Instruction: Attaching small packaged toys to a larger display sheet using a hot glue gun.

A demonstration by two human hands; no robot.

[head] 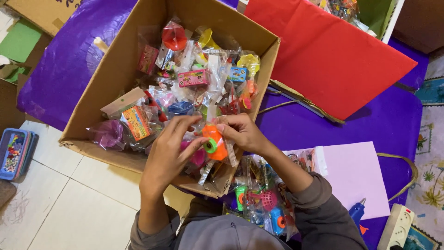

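A sheet of shiny purple wrapping paper [384, 125] covers the floor beneath your work, smooth with faint creases. A flat red paper sheet [323, 55] lies tilted across it at upper right, and a smaller pale pink paper rectangle [358, 176] lies at lower right. The open brown corrugated cardboard box [106, 78] stands at the centre, its flaps folded outward, filled with small toys sealed in clear, crinkled plastic bags. Among them: a red round toy [174, 36] near the far wall, a pink oblong carton [192, 78] in the middle, a small blue carton [238, 73] to its right, and an orange printed carton [137, 122] at the left. A second heap of bagged toys [263, 199] rests on your lap. A blue plastic tray of beads [14, 153] sits on the white tiles at the left edge; a blue glue gun [356, 213] and a white power strip [395, 227] lie at lower right.

Your left hand [169, 153] and right hand [240, 132] meet above the box's near wall. Both pinch a small orange plastic toy with a green wheel [213, 143] in a clear bag, fingertips closed narrowly on it. Its long axis runs roughly upright in view, wheel facing you.
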